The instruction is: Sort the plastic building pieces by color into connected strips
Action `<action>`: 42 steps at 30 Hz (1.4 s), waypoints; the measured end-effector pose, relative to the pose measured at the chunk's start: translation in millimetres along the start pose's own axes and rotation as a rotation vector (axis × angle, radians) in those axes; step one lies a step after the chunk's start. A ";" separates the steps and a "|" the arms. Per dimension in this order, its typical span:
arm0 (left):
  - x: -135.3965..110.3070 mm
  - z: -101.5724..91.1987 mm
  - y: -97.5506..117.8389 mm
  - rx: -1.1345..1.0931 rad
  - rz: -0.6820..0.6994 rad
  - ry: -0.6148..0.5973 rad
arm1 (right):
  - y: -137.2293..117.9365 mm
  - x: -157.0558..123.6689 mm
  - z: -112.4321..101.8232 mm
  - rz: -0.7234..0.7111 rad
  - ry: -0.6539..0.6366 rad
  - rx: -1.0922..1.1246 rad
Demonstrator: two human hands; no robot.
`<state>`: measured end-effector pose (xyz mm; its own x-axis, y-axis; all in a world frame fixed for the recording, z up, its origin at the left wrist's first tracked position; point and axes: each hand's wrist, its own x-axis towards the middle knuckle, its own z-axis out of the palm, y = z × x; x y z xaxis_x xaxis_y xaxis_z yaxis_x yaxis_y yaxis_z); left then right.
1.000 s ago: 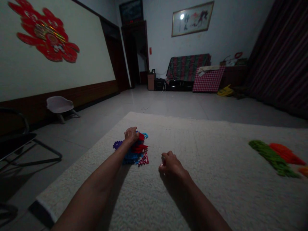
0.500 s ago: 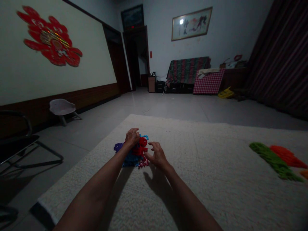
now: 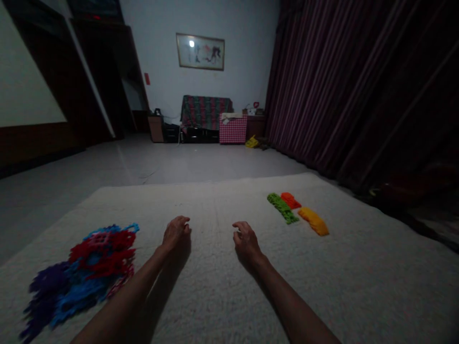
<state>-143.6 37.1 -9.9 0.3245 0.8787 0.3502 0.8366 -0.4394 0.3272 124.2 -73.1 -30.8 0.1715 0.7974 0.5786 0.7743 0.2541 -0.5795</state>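
My left hand hovers over the pale mat, fingers loosely curled and apart, with nothing in it. My right hand is a short way to the right, thumb and fingers parted, also holding nothing. Left of my left forearm lies a heap of crocheted-looking pieces in red, blue, purple and pink, with jagged, lacy edges. Beyond my right hand rest a green textured strip, an orange-red piece and a yellow-orange piece, close beside one another.
Grey tiled floor borders the mat's far side. Dark purple curtains hang along the right. By the far wall stand a cloth-covered piece of furniture and a red-checked cloth. A thin wire lies on the floor.
My view has turned right. Both hands have left the heap of red, blue and purple pieces and moved right over the mat. The yellow-orange piece is now fully in view.
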 end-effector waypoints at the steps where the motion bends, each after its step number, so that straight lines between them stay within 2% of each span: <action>1: 1.6 8.7 13.2 -0.013 0.022 -0.021 | 14.9 -0.8 -15.9 0.011 0.026 -0.048; 6: 6.4 36.1 70.9 -0.025 0.076 -0.124 | 78.2 -5.5 -84.0 0.096 0.210 -0.285; 8: 10.6 42.9 86.3 -0.009 0.096 -0.162 | 98.9 -4.0 -101.8 0.167 0.257 -0.381; 11: 22.2 50.5 104.8 0.005 0.123 -0.194 | 126.0 3.1 -116.0 0.235 0.272 -0.477; 15: 47.8 59.9 137.6 0.009 0.167 -0.245 | 152.7 17.2 -117.3 0.243 0.234 -0.520; 19: 80.1 78.1 189.7 -0.058 0.198 -0.315 | 166.1 28.0 -112.6 0.277 0.240 -0.516; 24: 128.3 112.3 259.6 -0.184 0.104 -0.352 | 171.4 31.0 -111.0 0.347 0.277 -0.490; 28: 173.3 137.9 298.9 -0.222 0.052 -0.357 | 172.4 29.4 -109.1 0.349 0.287 -0.508; 31: 201.1 156.1 318.7 -0.251 0.026 -0.355 | 173.1 28.1 -106.6 0.348 0.303 -0.527; 34: 215.9 174.3 333.9 -0.285 -0.002 -0.349 | 173.0 27.6 -105.0 0.352 0.333 -0.507; 38: 214.2 190.4 346.4 -0.324 0.025 -0.393 | 170.4 28.2 -105.0 0.345 0.347 -0.442; 42: 198.0 190.8 350.3 -0.406 0.106 -0.412 | 167.0 29.3 -107.1 0.364 0.331 -0.408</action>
<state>297.9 92.8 6.6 0.6101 0.7903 0.0560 0.5804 -0.4939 0.6474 323.7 -65.9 -49.2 0.5955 0.5653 0.5708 0.7898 -0.2820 -0.5447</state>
